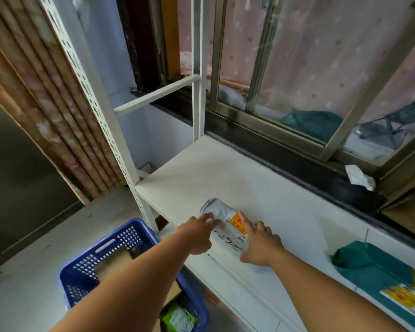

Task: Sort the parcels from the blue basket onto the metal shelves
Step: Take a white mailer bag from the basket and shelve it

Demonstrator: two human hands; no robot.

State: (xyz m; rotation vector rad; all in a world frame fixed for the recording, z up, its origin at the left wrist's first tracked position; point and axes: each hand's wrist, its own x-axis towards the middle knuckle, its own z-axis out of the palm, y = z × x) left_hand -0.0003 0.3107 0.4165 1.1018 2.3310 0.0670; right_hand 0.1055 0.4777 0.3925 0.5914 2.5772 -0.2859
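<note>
We find the grey plastic parcel with yellow label (216, 209) near the front edge of the white metal shelf (201, 168), left hand (198, 233) and right hand (261, 244) flat on it, grip unclosed. We judge careless withdrawal could drag it off at seven o'clock.

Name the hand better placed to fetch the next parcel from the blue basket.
Left, likely. The left hand is nearer the blue basket, under its forearm; the right hand is farther along the shelf.
</note>
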